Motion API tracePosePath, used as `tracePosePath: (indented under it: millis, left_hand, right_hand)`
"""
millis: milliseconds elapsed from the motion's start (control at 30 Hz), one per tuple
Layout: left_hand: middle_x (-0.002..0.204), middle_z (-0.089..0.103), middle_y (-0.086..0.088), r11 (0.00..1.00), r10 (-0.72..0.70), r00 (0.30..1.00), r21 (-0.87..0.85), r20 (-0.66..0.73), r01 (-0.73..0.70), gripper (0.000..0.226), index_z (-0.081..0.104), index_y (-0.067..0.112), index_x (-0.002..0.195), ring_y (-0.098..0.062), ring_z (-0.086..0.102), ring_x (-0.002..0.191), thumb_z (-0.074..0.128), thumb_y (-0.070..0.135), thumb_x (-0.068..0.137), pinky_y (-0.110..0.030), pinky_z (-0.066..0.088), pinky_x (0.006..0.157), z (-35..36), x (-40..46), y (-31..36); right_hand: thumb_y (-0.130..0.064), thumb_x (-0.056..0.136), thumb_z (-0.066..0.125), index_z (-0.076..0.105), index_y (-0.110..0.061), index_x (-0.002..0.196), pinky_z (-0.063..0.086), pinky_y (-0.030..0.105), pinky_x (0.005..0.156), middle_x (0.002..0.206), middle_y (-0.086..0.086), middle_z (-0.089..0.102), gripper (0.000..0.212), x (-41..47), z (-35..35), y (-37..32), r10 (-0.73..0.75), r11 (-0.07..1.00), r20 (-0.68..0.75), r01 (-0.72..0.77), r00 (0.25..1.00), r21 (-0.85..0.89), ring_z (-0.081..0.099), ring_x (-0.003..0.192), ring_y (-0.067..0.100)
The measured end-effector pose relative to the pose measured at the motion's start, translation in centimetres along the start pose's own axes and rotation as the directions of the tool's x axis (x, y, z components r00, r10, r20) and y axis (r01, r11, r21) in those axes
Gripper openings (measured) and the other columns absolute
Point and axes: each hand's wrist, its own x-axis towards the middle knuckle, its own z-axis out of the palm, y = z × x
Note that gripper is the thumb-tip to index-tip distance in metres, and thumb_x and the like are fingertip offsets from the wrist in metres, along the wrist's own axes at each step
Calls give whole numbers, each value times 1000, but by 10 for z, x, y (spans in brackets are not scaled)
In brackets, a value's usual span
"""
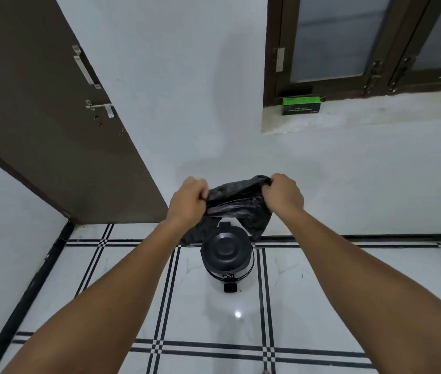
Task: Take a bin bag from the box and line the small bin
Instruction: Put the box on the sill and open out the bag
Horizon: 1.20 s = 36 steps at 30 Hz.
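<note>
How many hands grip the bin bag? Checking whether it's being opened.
2: the left hand pinches the bin bag's left edge, the right hand its right edge, above the closed pedal bin.

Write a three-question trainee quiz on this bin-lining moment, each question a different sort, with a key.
1. True or false: the bin's lid is open.
2. Which hands grip the bag? A) left only B) right only C) both
3. Fill in: the green box sits on the window ____.

Key: 1 false, the lid is shut. 2 C, the left hand and right hand each pinch the bag's top edge, above the bin. 3 sill.
</note>
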Motion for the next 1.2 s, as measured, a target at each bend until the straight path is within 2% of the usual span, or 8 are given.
tracePosePath:
  millis: [100, 233, 400, 567, 833, 933, 1100, 1200]
  left_hand:
    - [103, 47, 4, 889, 176, 978, 410, 111, -206, 22, 63, 24, 86, -21, 55, 69, 52, 5, 86, -27, 35, 58, -5, -8, -2]
    - [111, 47, -6, 899, -104, 994, 429, 23, 84, 31, 59, 24, 120, -26, 56, 68, 41, 16, 96, -35, 47, 65, -9, -7, -5]
    - [114, 52, -8, 905, -211, 970, 351, -119, 240, 41, 51, 15, 122, -29, 58, 77, 40, 46, 98, -35, 41, 64, -12, -6, 6]
    - [114, 52, -5, 868, -430, 883, 181, -188, 462, 89, 42, 14, 123, -30, 63, 96, 64, 78, 65, -38, 49, 70, -20, -8, -8]
    - [124, 45, -13, 807, -352, 918, 437, -183, 397, 86, 23, 8, 146, -34, 64, 91, 72, 33, 79, -36, 45, 62, -29, -13, -39]
    - [127, 43, -14, 766, -433, 884, 443, -179, 465, 82, 22, 8, 146, -34, 64, 92, 68, 22, 80, -37, 44, 64, -35, -16, -57]
    - [139, 39, -16, 747, -551, 823, 359, -137, 560, 91, 13, 7, 152, -35, 61, 106, 67, 34, 83, -39, 44, 71, -36, -15, -71]
    - [138, 46, -16, 841, -538, 843, 49, -25, 538, 90, 23, 7, 146, -37, 57, 113, 73, 37, 77, -44, 49, 86, -27, -8, -67]
  right_hand:
    - [-17, 91, 52, 62, -10, 79, 37, 27, 54, 72, 3, 60, 17, 3, 0, -3, 68, 990, 95, -79, 993, 119, 56, 63, 24]
    - [-23, 88, 65, 70, -3, 81, 42, 30, 59, 73, 7, 64, 22, -1, 3, -7, 49, 954, 159, -93, 986, 284, 57, 66, 25]
    - [-28, 89, 67, 73, -9, 93, 63, 39, 71, 86, 7, 73, 20, -9, 9, -18, -3, 950, 185, -55, 983, 307, 71, 78, 26]
    - [-12, 94, 66, 64, -6, 97, 62, 39, 72, 99, 15, 72, 7, -16, 4, -25, 54, 708, 431, -339, 901, 620, 71, 84, 28]
    - [-13, 97, 63, 67, 0, 103, 61, 53, 84, 110, 17, 72, 14, -6, 3, -22, 359, 261, 378, -480, 853, 838, 73, 96, 35]
    - [-32, 89, 76, 59, -5, 89, 62, 45, 83, 101, 12, 70, 31, -3, -5, -21, 315, 498, 224, -361, 923, 788, 70, 92, 31]
    - [-64, 60, 89, 62, -18, 107, 54, 34, 83, 103, -4, 68, 71, -17, -14, -18, -149, 896, 277, 11, 949, 444, 65, 93, 14]
    - [-55, 65, 89, 70, -17, 99, 53, 36, 82, 95, -1, 72, 55, -13, 1, -18, -199, 978, 357, 164, 913, 127, 67, 90, 18]
